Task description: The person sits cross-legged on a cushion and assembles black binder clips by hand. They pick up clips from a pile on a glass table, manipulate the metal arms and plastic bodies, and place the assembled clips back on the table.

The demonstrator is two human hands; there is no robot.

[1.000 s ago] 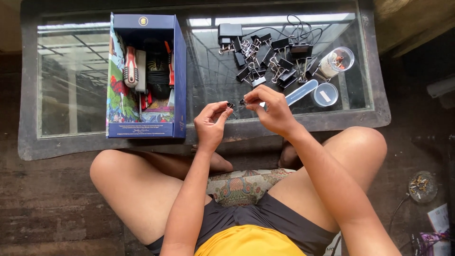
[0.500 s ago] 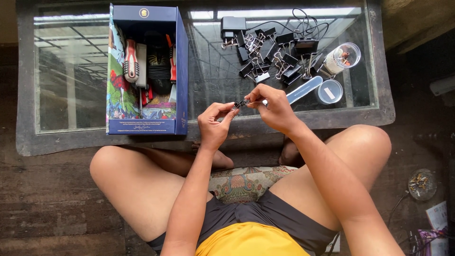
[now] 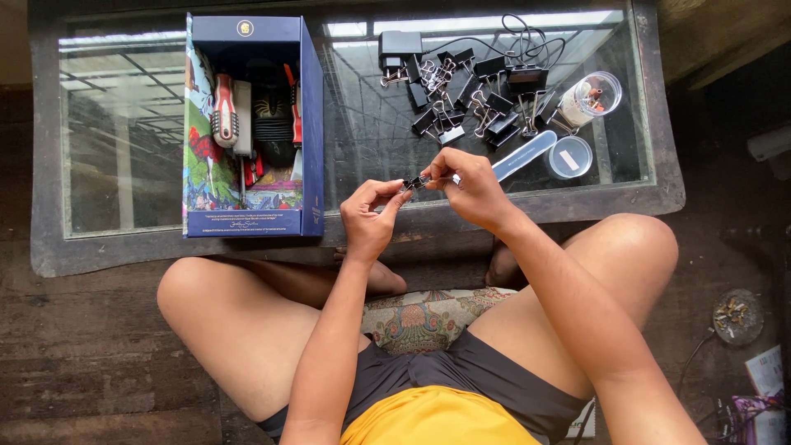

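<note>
Both hands pinching binder clip [image 3: 414,182], table edge [image 3: 577,206] near

light: soft daylight | glare: sky reflections on glass table [image 3: 107,148] | focus: sharp — corners dim

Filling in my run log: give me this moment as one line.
left hand: pinching binder clip | right hand: pinching same clip | clip pile: on glass table | blue box: open

box [image 3: 251,124] left, clip pile [image 3: 470,95] right, on table [image 3: 362,140]
</note>
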